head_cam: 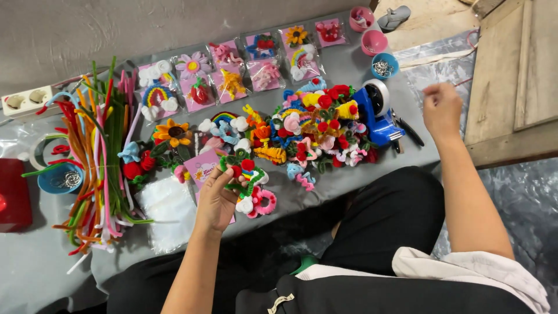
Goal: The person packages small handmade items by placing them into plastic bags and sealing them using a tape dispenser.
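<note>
My left hand [216,200] holds a small pipe-cleaner ornament [239,167] with green leaves and red berries, just above a pink card [204,168] on the grey cloth [325,192]. More little ornaments, one with a pink ring [263,202], lie right beside that hand. My right hand [440,108] is raised to the right of a blue tape dispenser [375,113], its fingers pinched together; what it grips, if anything, is too small to make out. A big heap of colourful pipe-cleaner ornaments [314,131] lies between both hands.
A bundle of long pipe cleaners [102,157] lies at the left beside a blue bowl [61,180] and a tape roll [43,150]. Packaged ornaments on pink cards [232,72] line the back. Small bowls [383,64] stand at the back right. Clear bags [168,212] sit near my left arm.
</note>
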